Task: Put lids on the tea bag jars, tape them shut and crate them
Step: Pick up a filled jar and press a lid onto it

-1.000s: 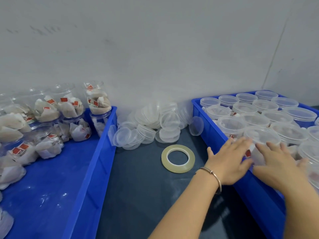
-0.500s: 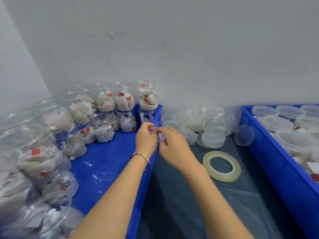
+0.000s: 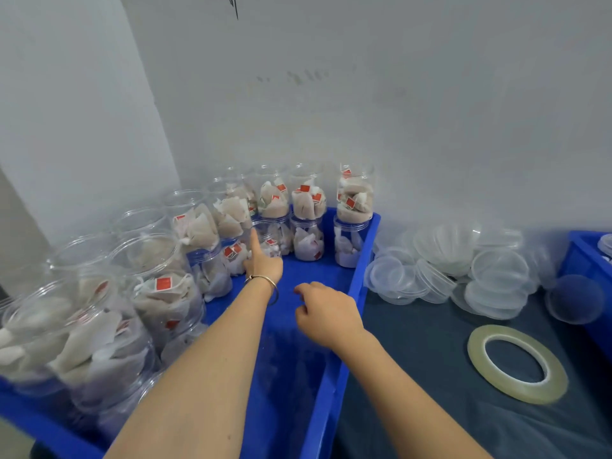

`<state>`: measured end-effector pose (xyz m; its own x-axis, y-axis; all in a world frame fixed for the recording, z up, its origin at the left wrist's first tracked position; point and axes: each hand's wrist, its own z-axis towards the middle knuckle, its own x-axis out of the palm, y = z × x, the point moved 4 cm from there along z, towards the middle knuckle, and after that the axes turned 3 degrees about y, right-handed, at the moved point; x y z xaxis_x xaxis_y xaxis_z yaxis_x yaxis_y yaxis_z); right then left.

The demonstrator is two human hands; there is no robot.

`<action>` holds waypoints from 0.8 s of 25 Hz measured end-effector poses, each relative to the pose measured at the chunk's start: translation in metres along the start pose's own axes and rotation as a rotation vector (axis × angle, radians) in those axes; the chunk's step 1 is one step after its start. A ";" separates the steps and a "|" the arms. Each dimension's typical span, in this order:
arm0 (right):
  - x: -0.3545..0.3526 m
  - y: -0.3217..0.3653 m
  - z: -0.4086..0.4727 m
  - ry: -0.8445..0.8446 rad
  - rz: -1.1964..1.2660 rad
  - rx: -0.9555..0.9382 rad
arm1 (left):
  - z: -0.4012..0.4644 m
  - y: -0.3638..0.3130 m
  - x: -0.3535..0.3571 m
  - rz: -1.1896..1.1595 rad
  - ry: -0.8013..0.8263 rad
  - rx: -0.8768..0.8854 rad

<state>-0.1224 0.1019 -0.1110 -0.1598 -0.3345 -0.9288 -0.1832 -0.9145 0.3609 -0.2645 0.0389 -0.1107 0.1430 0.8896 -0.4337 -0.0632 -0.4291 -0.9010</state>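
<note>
Several clear open-topped tea bag jars [image 3: 308,207], stacked two high, fill the back and left of the left blue crate [image 3: 331,376]. My left hand [image 3: 265,265], with a bangle on the wrist, reaches into this crate to a lower jar [image 3: 273,235] in the back row. One digit lies straight up against that jar's side; the other fingers are hidden. My right hand [image 3: 323,313] hovers over the crate floor, fingers loosely curled, holding nothing. A pile of clear lids [image 3: 463,270] lies on the dark table right of the crate. A tape roll [image 3: 516,364] lies flat nearer me.
A second blue crate [image 3: 586,256] shows only its corner at the right edge, with one clear lid [image 3: 574,298] leaning against it. A white wall runs close behind the jars and lids. The left crate's floor near my arms is bare blue.
The view swung further left. Both hands left the crate rim, where their fingertips met, and went into the left crate; my left hand reached the back-row jars.
</note>
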 end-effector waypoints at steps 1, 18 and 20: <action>0.000 0.000 0.000 0.000 0.009 -0.005 | 0.008 -0.003 0.001 0.032 0.008 0.016; 0.001 0.001 0.001 -0.008 0.024 -0.018 | 0.055 0.011 0.009 0.321 0.012 0.041; -0.001 0.001 0.001 -0.018 0.041 -0.011 | 0.052 0.010 0.009 0.353 -0.002 0.110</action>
<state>-0.1231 0.1017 -0.1101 -0.1847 -0.3675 -0.9115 -0.1653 -0.9026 0.3974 -0.3153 0.0509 -0.1236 0.0913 0.6900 -0.7181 -0.2139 -0.6906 -0.6908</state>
